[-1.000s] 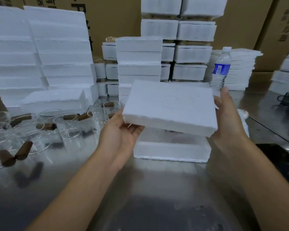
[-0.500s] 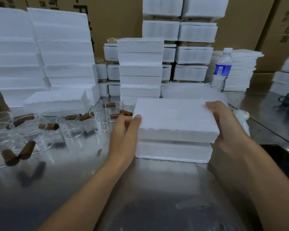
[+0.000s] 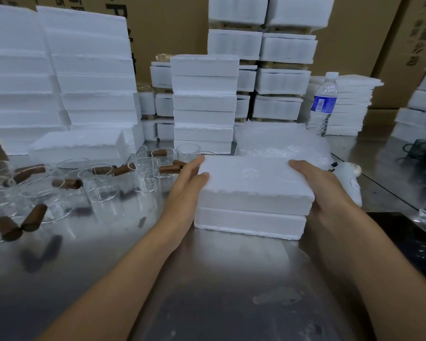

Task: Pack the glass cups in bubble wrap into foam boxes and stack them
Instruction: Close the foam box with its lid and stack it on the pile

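I was on the closing step. The lid [image 3: 253, 175] sat on the box [image 3: 250, 221] at mid-table [image 3: 207, 279], overhanging a little on the right. My left hand [image 3: 185, 185] gripped its left edge, thumb on top, and my right hand [image 3: 322, 185] curled round its right edge. The foam looked white and ragged-edged, with a faint round mark on top. I could not see the contents. Next, I judged, it needed squaring, pressing home, then lifting onto a stack [image 3: 204, 104].

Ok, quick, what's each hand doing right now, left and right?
Left hand: holding the left end of the foam lid, thumb on top.
Right hand: holding the right end of the same lid, thumb on top.
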